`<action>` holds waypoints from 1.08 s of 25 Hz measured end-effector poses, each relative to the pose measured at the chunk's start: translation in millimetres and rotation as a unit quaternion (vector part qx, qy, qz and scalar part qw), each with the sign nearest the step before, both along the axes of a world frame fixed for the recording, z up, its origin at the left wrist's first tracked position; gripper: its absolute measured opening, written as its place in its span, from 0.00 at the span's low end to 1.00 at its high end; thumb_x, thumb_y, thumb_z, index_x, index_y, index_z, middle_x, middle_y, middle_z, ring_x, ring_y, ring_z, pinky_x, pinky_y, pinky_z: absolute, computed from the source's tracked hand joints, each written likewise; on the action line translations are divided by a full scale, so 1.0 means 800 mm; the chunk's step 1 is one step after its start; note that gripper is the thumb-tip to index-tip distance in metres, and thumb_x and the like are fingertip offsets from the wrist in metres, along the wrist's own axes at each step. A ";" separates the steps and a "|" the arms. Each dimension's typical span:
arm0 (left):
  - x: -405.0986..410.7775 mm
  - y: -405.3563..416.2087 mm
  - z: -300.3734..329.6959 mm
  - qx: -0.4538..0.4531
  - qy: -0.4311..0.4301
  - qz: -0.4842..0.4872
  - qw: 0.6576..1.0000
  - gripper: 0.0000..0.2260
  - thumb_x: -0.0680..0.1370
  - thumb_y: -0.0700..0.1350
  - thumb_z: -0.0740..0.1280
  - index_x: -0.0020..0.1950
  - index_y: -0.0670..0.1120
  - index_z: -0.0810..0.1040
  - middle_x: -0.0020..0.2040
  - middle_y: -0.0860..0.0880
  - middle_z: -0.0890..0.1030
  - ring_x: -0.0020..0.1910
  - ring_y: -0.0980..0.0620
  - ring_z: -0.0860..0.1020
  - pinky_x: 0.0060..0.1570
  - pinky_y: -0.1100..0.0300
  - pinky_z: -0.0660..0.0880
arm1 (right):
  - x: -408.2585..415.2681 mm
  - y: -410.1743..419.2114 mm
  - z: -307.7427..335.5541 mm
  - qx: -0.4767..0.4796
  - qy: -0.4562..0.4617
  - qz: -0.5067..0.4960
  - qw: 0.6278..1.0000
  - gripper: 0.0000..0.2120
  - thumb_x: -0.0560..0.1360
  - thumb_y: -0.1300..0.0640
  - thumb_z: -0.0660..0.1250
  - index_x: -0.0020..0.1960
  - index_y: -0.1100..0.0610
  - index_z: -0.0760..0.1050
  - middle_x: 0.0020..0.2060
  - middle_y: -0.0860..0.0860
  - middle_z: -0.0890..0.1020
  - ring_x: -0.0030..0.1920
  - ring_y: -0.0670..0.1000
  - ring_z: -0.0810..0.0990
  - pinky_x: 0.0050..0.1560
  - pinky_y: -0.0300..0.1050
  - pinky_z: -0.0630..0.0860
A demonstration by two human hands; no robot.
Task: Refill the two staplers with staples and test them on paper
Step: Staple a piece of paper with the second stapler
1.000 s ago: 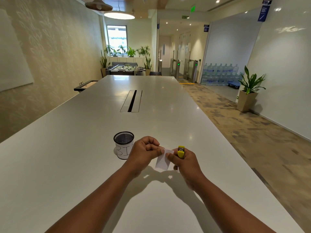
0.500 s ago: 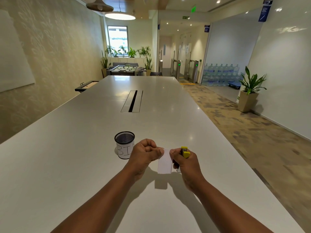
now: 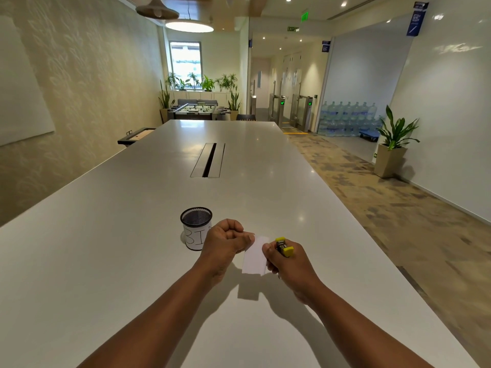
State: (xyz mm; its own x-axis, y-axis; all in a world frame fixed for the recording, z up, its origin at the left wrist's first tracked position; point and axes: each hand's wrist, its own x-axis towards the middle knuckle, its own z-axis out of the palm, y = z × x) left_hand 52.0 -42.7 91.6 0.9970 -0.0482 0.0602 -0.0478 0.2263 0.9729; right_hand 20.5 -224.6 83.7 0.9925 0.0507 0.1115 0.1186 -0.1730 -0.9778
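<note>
A small white slip of paper (image 3: 254, 257) hangs between my two hands above the white table (image 3: 132, 235). My left hand (image 3: 225, 241) pinches its upper left corner with curled fingers. My right hand (image 3: 285, 264) grips a small yellow stapler (image 3: 283, 248), whose yellow end sticks up out of the fist; the thumb lies against the paper's right edge. Only one stapler is in view, and no staples can be seen.
A black mesh cup (image 3: 196, 227) with a white label reading "BIN" stands just left of my left hand. A cable slot (image 3: 208, 160) lies in the table's middle. The table's right edge (image 3: 398, 282) borders a carpeted floor.
The paper has swung from a tilt to hang nearly straight down. My right hand has turned, so the stapler's yellow end now points up and to the right.
</note>
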 end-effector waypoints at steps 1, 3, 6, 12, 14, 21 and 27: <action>0.000 0.000 -0.001 0.000 0.001 0.000 1.000 0.12 0.73 0.32 0.76 0.47 0.45 0.76 0.36 0.44 0.84 0.41 0.47 0.82 0.48 0.54 0.79 | -0.001 0.000 0.000 0.005 0.002 0.000 1.000 0.15 0.80 0.53 0.69 0.35 0.53 0.76 0.29 0.49 0.80 0.30 0.47 0.77 0.30 0.34 0.71; 0.000 -0.001 -0.004 -0.002 0.005 0.003 1.000 0.12 0.73 0.32 0.76 0.47 0.45 0.76 0.36 0.45 0.84 0.41 0.48 0.82 0.48 0.55 0.80 | -0.002 0.000 0.000 0.009 -0.001 0.004 1.000 0.15 0.80 0.54 0.69 0.34 0.52 0.77 0.28 0.49 0.80 0.30 0.47 0.77 0.30 0.35 0.71; 0.001 -0.002 -0.005 -0.004 0.011 0.017 1.000 0.12 0.74 0.32 0.75 0.47 0.44 0.75 0.35 0.46 0.84 0.37 0.49 0.81 0.44 0.57 0.80 | -0.004 -0.003 0.004 -0.007 0.009 0.032 0.999 0.10 0.76 0.59 0.70 0.37 0.58 0.76 0.31 0.52 0.80 0.32 0.49 0.76 0.33 0.43 0.71; 0.003 -0.002 -0.010 -0.009 0.020 0.055 0.998 0.11 0.74 0.32 0.74 0.47 0.44 0.75 0.36 0.46 0.85 0.40 0.50 0.84 0.43 0.60 0.80 | -0.008 -0.003 0.002 0.012 0.015 0.034 0.999 0.04 0.77 0.63 0.69 0.44 0.60 0.76 0.29 0.52 0.75 0.29 0.51 0.71 0.34 0.45 0.69; 0.003 -0.003 -0.013 -0.008 0.022 0.065 0.998 0.10 0.75 0.32 0.74 0.47 0.43 0.75 0.35 0.47 0.85 0.38 0.52 0.84 0.42 0.61 0.80 | -0.007 -0.001 0.000 0.017 0.018 0.024 0.999 0.03 0.77 0.63 0.70 0.49 0.57 0.77 0.30 0.49 0.77 0.29 0.50 0.71 0.34 0.44 0.69; 0.002 -0.004 -0.012 -0.013 0.024 0.080 0.996 0.10 0.75 0.33 0.74 0.46 0.44 0.76 0.38 0.46 0.86 0.38 0.54 0.85 0.38 0.65 0.80 | -0.008 -0.001 -0.009 -0.001 0.029 0.007 1.000 0.04 0.76 0.61 0.71 0.50 0.54 0.80 0.33 0.47 0.82 0.31 0.45 0.76 0.36 0.43 0.73; 0.004 -0.007 -0.012 0.000 0.035 0.074 0.997 0.08 0.76 0.35 0.73 0.49 0.44 0.78 0.35 0.51 0.85 0.37 0.55 0.83 0.38 0.64 0.79 | -0.004 -0.004 -0.012 -0.004 0.008 -0.003 1.000 0.04 0.76 0.59 0.70 0.48 0.51 0.79 0.31 0.45 0.81 0.27 0.40 0.74 0.28 0.33 0.69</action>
State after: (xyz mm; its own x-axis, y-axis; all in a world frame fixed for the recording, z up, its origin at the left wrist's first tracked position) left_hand 55.5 -48.0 81.7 0.9949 0.1001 -0.0107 -0.0118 0.2214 0.9751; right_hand 17.6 -227.5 74.5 0.9944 0.0453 0.0952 0.1018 -0.1807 -0.9783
